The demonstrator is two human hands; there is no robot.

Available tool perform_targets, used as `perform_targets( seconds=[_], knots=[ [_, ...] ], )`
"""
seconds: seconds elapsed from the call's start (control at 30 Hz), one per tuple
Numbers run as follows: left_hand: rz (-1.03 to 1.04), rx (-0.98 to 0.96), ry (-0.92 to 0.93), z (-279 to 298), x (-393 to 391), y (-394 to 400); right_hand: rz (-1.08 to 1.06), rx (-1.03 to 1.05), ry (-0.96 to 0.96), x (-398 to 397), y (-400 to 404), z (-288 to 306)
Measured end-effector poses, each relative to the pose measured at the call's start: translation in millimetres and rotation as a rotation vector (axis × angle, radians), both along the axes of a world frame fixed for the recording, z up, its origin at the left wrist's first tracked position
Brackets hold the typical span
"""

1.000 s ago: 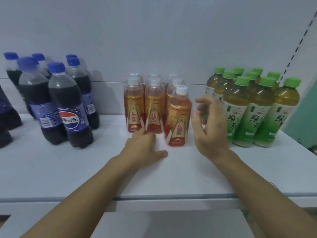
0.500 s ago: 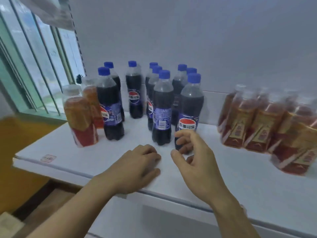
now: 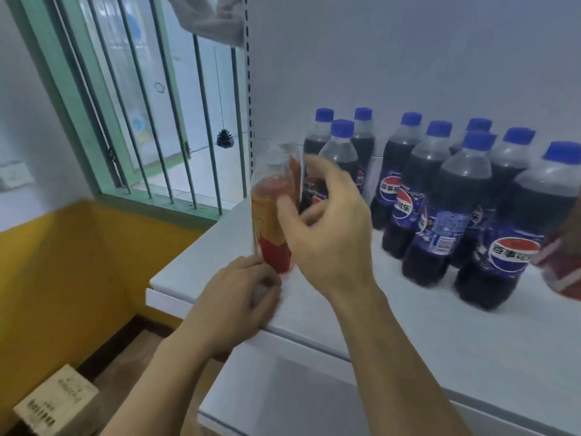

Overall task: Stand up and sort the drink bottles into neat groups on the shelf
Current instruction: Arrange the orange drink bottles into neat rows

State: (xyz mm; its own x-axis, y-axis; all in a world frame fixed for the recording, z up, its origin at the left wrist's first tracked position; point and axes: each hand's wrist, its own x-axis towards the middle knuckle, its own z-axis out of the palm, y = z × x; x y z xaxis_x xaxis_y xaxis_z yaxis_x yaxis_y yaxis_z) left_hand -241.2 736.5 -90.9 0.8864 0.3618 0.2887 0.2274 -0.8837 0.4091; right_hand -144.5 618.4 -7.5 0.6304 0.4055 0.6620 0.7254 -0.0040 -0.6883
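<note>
1. White shelf [image 3: 393, 335] is seen against a pale wall, with a green-framed barred window [image 3: 151, 121] to its left and a yellow lower wall [image 3: 63, 272] beneath that.
2. An orange drink bottle [image 3: 272, 215] with a red base is found upright near the shelf's left end; a second, similar bottle is partly visible just behind it, blurred.
3. The right hand [image 3: 330, 234] is raised beside this bottle, thumb touching or nearly touching its side, fingers spread wide and loosely bent. Whether the bottle is actually held cannot be told.
4. The left hand [image 3: 235, 303] is placed at the shelf's front edge, just below the bottle's base, fingers curled. Its grip is blurred; contents cannot be told.
5. Cola bottles [image 3: 446, 196] with blue caps are grouped upright to the right.
6. A cardboard box [image 3: 56, 404] is noted on the floor.
</note>
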Motion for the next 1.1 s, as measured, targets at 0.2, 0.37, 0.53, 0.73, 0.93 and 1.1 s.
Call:
perform_targets(
  seconds=[0.2, 0.37, 0.53, 0.73, 0.93, 1.1],
  knots=[
    [0.240, -0.204, -0.281, -14, 3, 2, -0.119, -0.300, 0.008, 4, 60, 16],
    [0.271, -0.257, -0.250, -14, 11, 3, -0.114, -0.233, 0.078, 6, 49, 4],
    [0.053, -0.389, -0.304, 0, 12, -6, 0.053, 0.109, 0.233, 0, -4, -11],
    [-0.222, -0.468, -0.348, 21, 44, -68, 0.028, 0.271, 0.298, 24, -80, 6],
    [-0.383, -0.641, -0.421, 21, 106, -160, -0.297, 0.141, 0.176, 55, -159, 10],
    [-0.555, -0.750, -0.397, 29, 142, -242, -0.476, 0.091, 0.112, 80, -232, 16]
  ],
)
